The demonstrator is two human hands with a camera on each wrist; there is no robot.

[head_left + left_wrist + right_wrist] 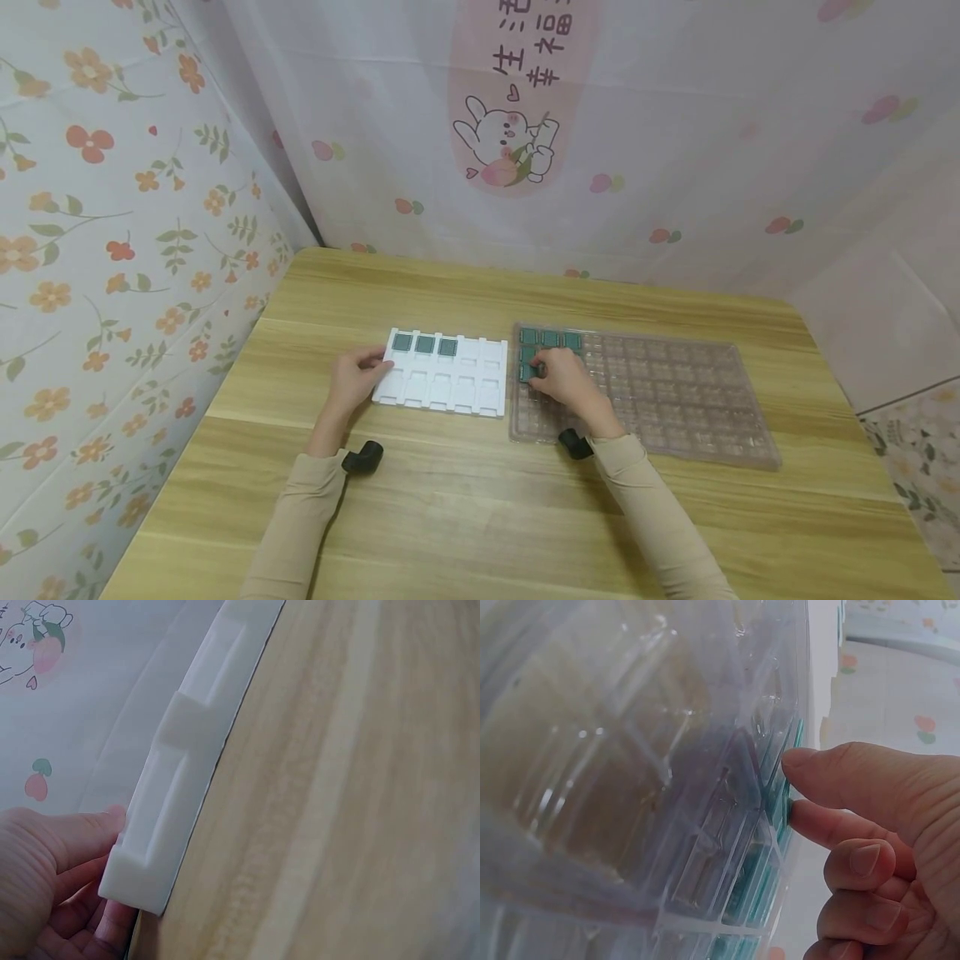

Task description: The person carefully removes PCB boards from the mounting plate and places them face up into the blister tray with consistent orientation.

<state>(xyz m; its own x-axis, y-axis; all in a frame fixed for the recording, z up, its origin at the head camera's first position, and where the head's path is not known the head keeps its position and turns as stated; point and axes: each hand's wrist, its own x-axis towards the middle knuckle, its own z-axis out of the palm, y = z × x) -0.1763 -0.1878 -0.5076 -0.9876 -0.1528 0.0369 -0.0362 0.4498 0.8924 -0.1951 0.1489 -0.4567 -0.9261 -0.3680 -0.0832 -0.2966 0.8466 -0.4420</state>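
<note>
In the head view, my left hand (352, 383) grips the left edge of a white plastic tray (452, 370). The left wrist view shows the thumb at the top edge of this tray (154, 817) and the other fingers lower down beside its end. Three green square chips (424, 344) sit in its far row, from the left. Over the left part of a clear compartment tray (675, 387), my right hand (566, 379) pinches a green square chip (524, 373) with thumb and forefinger. The other fingers are curled in the right wrist view. Several more chips (551, 338) fill pockets nearby.
Both trays lie side by side on a wooden table (457, 517), with a narrow gap between them. Black elbow-shaped pieces (363, 457) sit at both wrists. Patterned curtains (390, 125) hang behind the table and along its left side.
</note>
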